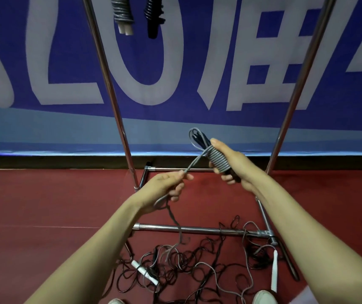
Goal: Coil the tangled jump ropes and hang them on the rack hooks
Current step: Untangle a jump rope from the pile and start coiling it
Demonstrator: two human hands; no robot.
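Note:
My right hand [232, 165] grips a partly wound grey jump rope bundle [218, 160], with loops sticking out above the thumb. From the bundle a grey strand runs down-left to my left hand [167, 187], which pinches it. Below that hand the loose end [175, 227] trails to the floor. A tangle of dark and grey ropes [197, 264] with white handles [145, 275] lies on the red floor around the rack's base. Two coiled ropes, one grey [122, 14] and one black [153, 16], hang at the top between the rack's poles.
The metal rack has a left upright [110, 91], a right upright [303, 84] and low base bars [197, 229] that the ropes cross. A blue banner with white letters [197, 62] hangs behind. Two white shoe tips [263, 297] show at the bottom edge.

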